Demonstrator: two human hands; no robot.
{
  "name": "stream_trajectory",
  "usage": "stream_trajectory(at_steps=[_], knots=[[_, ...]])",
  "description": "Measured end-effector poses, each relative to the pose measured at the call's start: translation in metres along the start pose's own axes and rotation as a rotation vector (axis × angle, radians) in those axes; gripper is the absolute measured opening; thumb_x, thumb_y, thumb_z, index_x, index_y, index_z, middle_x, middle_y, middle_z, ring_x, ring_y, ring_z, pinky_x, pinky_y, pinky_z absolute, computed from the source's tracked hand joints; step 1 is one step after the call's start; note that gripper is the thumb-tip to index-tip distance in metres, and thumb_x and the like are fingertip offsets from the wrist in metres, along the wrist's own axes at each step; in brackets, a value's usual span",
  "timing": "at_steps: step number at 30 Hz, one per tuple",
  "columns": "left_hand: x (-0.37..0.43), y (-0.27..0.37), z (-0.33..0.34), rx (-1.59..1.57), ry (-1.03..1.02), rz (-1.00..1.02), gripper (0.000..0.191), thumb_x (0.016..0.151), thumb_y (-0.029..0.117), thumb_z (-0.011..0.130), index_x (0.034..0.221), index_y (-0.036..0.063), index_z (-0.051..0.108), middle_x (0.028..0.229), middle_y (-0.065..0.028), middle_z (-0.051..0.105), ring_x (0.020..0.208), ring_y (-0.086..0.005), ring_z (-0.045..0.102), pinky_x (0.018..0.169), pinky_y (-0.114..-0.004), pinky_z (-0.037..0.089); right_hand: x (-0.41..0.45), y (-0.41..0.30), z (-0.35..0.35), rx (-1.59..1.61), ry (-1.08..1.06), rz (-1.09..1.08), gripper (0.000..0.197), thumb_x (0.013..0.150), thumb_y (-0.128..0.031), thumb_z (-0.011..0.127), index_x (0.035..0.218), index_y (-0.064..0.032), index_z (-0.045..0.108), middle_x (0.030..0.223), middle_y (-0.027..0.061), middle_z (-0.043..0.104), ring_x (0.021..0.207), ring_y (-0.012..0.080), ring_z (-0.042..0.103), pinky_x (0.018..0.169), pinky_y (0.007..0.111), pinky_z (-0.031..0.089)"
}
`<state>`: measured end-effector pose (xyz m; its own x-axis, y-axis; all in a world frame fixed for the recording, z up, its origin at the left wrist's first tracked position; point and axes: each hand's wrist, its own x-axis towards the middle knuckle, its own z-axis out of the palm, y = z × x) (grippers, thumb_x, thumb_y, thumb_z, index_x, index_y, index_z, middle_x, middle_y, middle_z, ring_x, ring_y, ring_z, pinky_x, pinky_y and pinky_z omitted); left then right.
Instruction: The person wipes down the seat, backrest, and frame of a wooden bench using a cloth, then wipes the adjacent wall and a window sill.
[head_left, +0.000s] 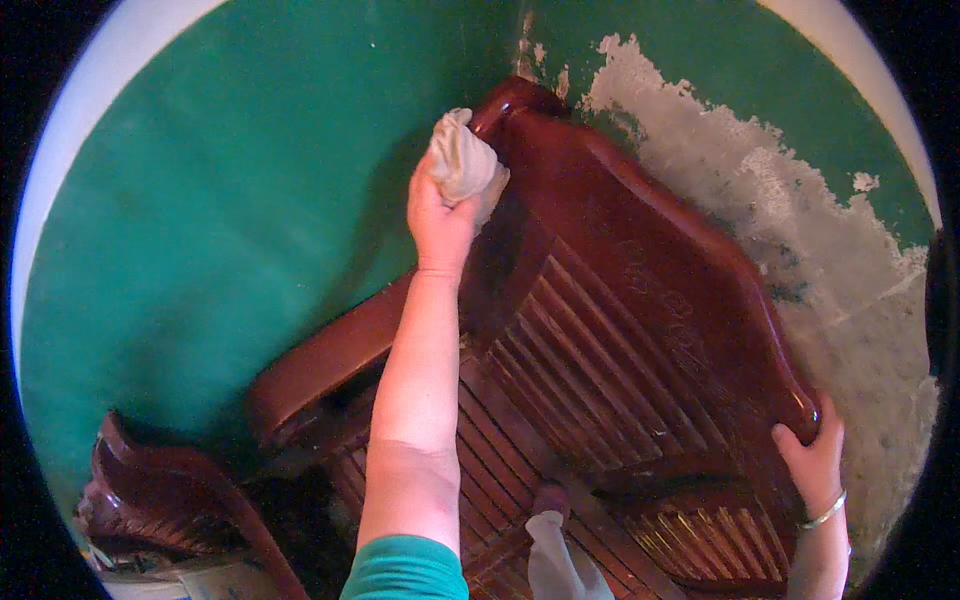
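Observation:
A pale cloth (466, 161) is bunched in my left hand (439, 217), near the upper left corner of a reddish-brown wooden bench back (600, 195). My right hand (817, 446) grips the rounded right end of the bench's top rail (772, 322), with the thumb in front. The back has carved ornament on its upper panel and vertical slats (592, 360) below. A slatted seat (480, 442) and a broad armrest (330, 352) extend toward me.
A green wall (225, 187) with a peeled, bare patch (795, 202) rises behind the bench. Another carved wooden piece (165, 480) stands at the lower left. A leg in light trousers (559, 555) is over the seat at the bottom.

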<state>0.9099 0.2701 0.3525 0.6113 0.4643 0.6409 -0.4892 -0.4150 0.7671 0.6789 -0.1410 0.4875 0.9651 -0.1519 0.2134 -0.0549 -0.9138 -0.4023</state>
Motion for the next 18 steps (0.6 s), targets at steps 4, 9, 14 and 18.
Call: stream_trajectory(at_steps=[4, 9, 14, 18], knots=[[-0.012, -0.036, 0.001, -0.308, -0.065, -0.246, 0.049, 0.068, 0.006, 0.068, 0.114, 0.0045, 0.051, 0.108, -0.0096, 0.058, 0.098, -0.0236, 0.057, 0.085, -0.031, 0.043, 0.000, 0.002, -0.001, 0.008, -0.041, 0.222, 0.066, 0.060, -0.012, 0.072, 0.118, 0.0041, 0.044, 0.104, 0.0155, 0.053, 0.096, 0.0245, 0.052, 0.086, 0.035, 0.042], [-0.086, -0.117, -0.012, 0.158, -0.266, -0.378, 0.049, 0.071, 0.011, 0.065, 0.117, 0.0039, 0.048, 0.109, -0.0123, 0.059, 0.102, -0.0273, 0.055, 0.087, -0.033, 0.043, -0.007, 0.013, -0.003, 0.016, -0.010, 0.254, 0.076, 0.062, -0.006, 0.070, 0.127, 0.0034, 0.034, 0.115, 0.0156, 0.042, 0.107, 0.0248, 0.044, 0.093, 0.035, 0.038], [-0.086, -0.132, -0.055, 0.555, -0.765, -0.414, 0.049, 0.070, 0.018, 0.065, 0.115, 0.0072, 0.051, 0.114, -0.0133, 0.055, 0.106, -0.0293, 0.052, 0.091, -0.035, 0.042, -0.002, 0.024, -0.001, -0.058, -0.019, 0.249, 0.076, 0.067, -0.010, 0.069, 0.130, 0.0043, 0.029, 0.125, 0.0186, 0.037, 0.112, 0.0287, 0.041, 0.097, 0.037, 0.034], [-0.066, -0.087, -0.077, 0.992, -1.061, -0.391, 0.050, 0.069, 0.017, 0.063, 0.116, 0.0088, 0.051, 0.116, -0.0142, 0.052, 0.108, -0.0318, 0.050, 0.090, -0.038, 0.043, -0.009, 0.045, -0.012, -0.178, -0.058, 0.231, 0.080, 0.069, -0.016, 0.071, 0.132, 0.0044, 0.027, 0.129, 0.0194, 0.034, 0.115, 0.0313, 0.039, 0.098, 0.037, 0.032]])
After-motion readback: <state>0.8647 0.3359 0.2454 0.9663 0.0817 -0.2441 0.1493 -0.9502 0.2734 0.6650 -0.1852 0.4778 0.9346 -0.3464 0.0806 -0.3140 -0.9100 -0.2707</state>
